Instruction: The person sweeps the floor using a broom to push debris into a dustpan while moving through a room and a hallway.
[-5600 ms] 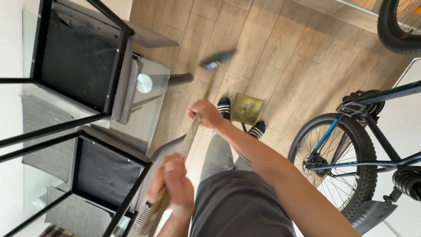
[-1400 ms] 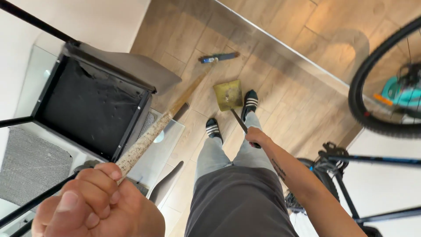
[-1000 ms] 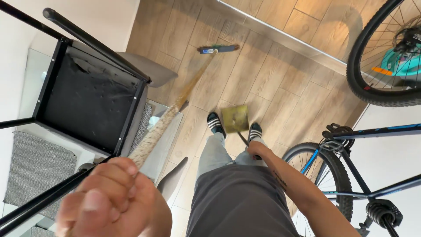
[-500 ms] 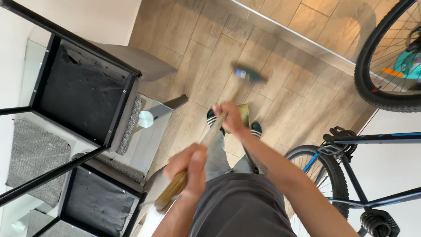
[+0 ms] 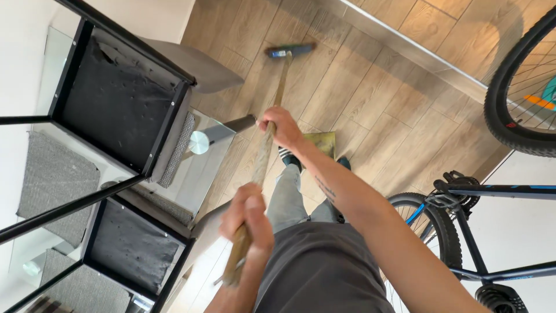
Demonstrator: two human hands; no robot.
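A worn wooden broom handle (image 5: 263,159) runs from my chest down to a dark broom head (image 5: 291,50) resting on the wood-plank floor. My left hand (image 5: 248,215) grips the handle near its upper end. Lower on the same handle, my right hand (image 5: 279,126) is closed around it. A yellow-green dustpan (image 5: 321,141) lies on the floor between my striped slippers, partly hidden by my right forearm.
Upturned black-framed chairs (image 5: 124,98) rest on a glass table (image 5: 200,165) at the left. A blue bicycle (image 5: 463,203) stands at the right, and another bicycle wheel (image 5: 515,110) is at the upper right. A metal floor strip (image 5: 417,55) crosses the top.
My right hand let go of the dustpan handle and took hold of the broom handle. The broom head swung in toward my feet, then back out to the far floor.
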